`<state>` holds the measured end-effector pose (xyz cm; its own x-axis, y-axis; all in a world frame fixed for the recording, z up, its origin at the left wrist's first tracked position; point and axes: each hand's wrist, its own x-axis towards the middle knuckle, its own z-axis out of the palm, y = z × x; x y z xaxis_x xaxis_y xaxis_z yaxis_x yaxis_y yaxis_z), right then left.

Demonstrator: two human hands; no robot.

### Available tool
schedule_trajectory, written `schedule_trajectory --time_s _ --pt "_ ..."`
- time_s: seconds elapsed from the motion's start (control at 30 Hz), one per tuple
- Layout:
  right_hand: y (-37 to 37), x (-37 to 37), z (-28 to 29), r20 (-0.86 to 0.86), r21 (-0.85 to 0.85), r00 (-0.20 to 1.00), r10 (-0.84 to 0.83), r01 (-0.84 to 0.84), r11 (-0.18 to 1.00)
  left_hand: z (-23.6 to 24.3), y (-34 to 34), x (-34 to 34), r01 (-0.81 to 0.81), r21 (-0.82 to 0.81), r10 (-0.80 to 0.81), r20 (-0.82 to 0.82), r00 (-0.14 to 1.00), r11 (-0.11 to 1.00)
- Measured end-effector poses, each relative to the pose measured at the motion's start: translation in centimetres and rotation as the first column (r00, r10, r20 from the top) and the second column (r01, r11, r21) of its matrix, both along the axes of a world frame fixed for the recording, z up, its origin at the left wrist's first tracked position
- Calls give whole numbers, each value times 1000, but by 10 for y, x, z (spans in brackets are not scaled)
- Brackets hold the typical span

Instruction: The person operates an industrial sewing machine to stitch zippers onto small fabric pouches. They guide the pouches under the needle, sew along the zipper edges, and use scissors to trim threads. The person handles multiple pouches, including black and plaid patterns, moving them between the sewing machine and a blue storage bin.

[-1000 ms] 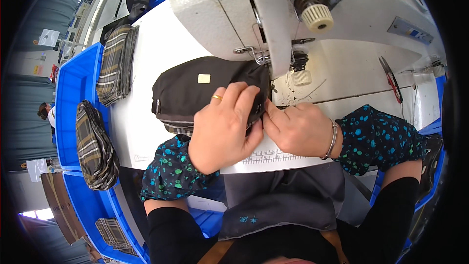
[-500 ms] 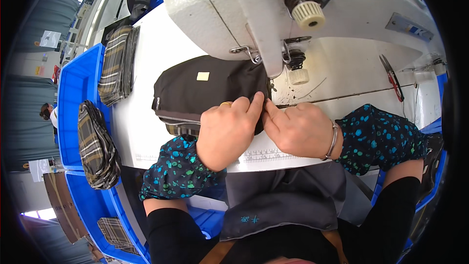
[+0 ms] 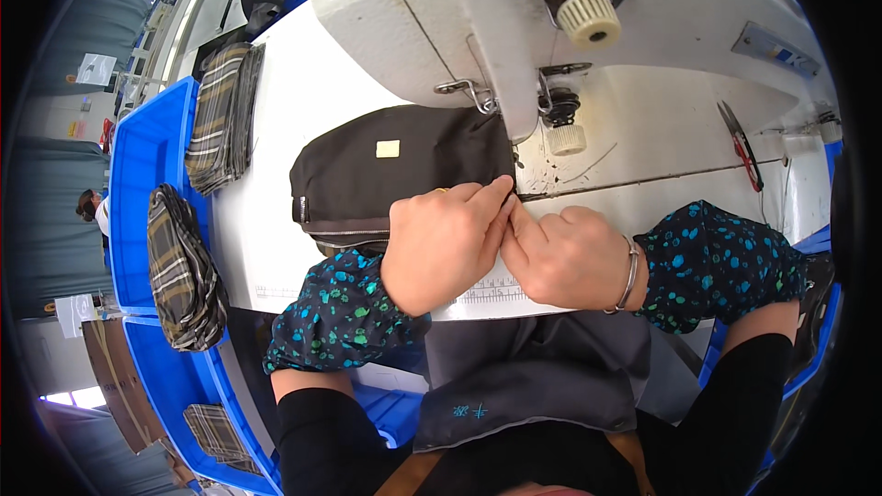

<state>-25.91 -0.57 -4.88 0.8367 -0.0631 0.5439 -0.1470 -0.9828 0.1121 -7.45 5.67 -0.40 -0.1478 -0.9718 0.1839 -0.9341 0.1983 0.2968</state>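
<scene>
A dark fabric pouch (image 3: 358,165) with a pale yellow label and a zipper along its near edge lies on the white sewing table (image 3: 266,248). My left hand (image 3: 441,248) covers the pouch's near right corner, pinching it with the index fingertip pushed forward. Close beside it, my right hand (image 3: 565,262) has curled fingers, thumb and index tips at that same corner, meeting my left fingers. What exactly sits between the fingertips is hidden. The white sewing machine (image 3: 423,28) stands just beyond the pouch, its lower fittings over the pouch's back right part.
Red-handled scissors (image 3: 746,152) lie at right. At left are stacked plaid pieces (image 3: 220,115), a plaid bundle (image 3: 184,266), an upper blue bin (image 3: 133,202) and a lower blue bin (image 3: 161,386) holding plaid pieces. A co-worker (image 3: 92,207) is in the background at left.
My left hand has shifted slightly right, its fingers drawn closer to the right hand's fingertips. My right hand has moved a little toward me, and the pouch has shifted slightly right.
</scene>
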Motion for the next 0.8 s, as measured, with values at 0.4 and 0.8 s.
schedule_trajectory --time_s 0.4,0.8 --pt "-18 10 -3 9 -22 995 -96 96 995 -15 -34 13 -34 -92 37 31 999 995" --pt "-18 5 0 -14 4 999 -29 29 1000 -9 -15 10 -21 -149 33 79 996 989"
